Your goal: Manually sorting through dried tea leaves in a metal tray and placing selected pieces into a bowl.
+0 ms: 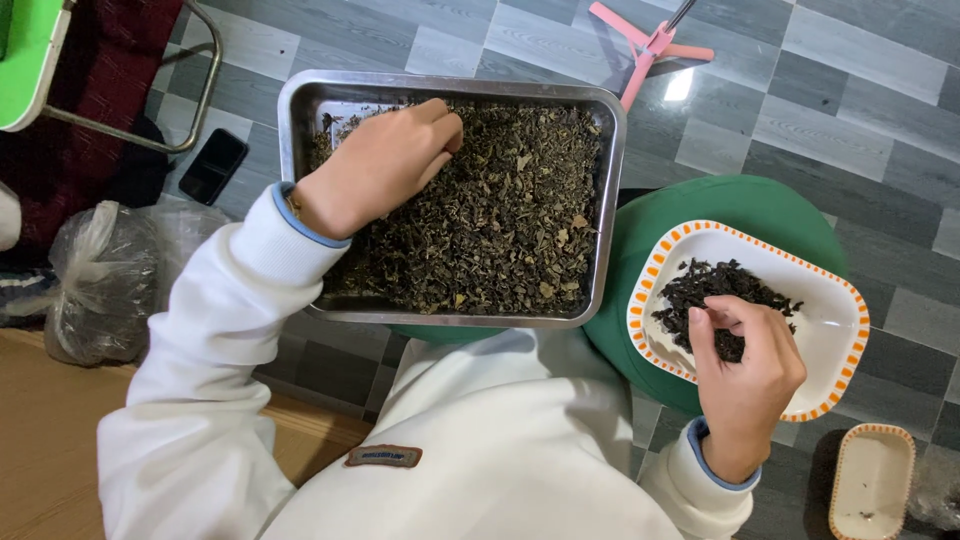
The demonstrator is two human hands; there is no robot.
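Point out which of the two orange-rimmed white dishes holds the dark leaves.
The larger dish, under the right hand, holds a dark leaf pile. The smaller dish at the lower right corner holds only a few specks.

black phone (212,166) on grey tiles, pink stand (650,47), clear plastic bag (105,280)

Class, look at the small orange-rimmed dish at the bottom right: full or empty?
Nearly empty: the small dish shows a bare white inside with only a few dark specks.
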